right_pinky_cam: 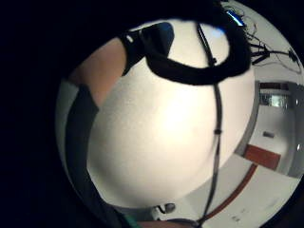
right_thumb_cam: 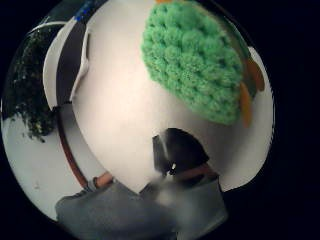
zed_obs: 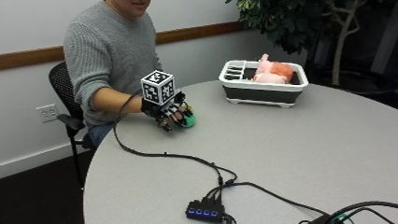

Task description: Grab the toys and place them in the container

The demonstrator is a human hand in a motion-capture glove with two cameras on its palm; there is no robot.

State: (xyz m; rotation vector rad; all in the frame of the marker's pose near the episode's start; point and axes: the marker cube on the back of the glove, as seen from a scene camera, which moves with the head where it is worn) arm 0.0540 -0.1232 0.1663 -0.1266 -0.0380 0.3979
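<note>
Pink toy [zed_obs: 272, 71] already in container [zed_obs: 261, 91] (upper right); gloved right hand [zed_obs: 169, 113] mid-frame grasps green toy [zed_obs: 188, 122], still to move.

Even, soft indoor light falls on the tabletop [zed_obs: 298, 140], with only faint shadow beneath the right hand [zed_obs: 169, 112]. Both palm views bend strongly toward dark rims; the tabletop glares pale and slightly blurred there.

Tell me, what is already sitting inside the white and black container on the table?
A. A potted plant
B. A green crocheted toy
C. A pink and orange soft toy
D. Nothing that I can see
C. In the outside view a pink and orange soft toy lies in the container, while the green crocheted toy is across the table under the gloved right hand.
</note>
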